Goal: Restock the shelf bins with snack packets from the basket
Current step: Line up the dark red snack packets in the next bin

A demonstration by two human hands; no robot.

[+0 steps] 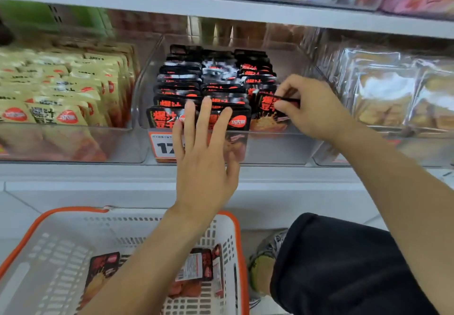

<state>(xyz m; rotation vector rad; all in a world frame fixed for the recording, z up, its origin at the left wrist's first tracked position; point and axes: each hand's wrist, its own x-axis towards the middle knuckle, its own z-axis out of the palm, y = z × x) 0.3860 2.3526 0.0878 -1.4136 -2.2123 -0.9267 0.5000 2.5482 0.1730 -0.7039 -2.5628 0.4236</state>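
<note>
1. Clear shelf bin (pixel 275 142) sat in the middle of the shelf, holding 3 rows of black-and-red snack packets (pixel 216 79) standing upright, front to back.
2. Left hand (pixel 204 157) lay over the near wall of the bin, fingers straight and spread; fingertips (pixel 206 102) rested on the tops of the front packets in the left and middle rows. It held nothing.
3. Right hand (pixel 312 108) was at the right row, thumb and fingers pinched on the top edge of a black packet (pixel 270 111) standing at the front of that row, inside the bin.
4. The 2 hands were apart, with the middle row's front packets between them.
5. White basket with an orange rim (pixel 235 253) sat near and lower left, below the shelf; more black-and-red packets (pixel 103 268) lay flat in its bottom, partly hidden by the left forearm.
6. Orange price label (pixel 162 146) was on the bin's front, partly covered by the left hand.
7. Bin of yellow packets (pixel 61 88) stood to the left; bin of clear-wrapped pale snacks (pixel 383 93) stood to the right.
</note>
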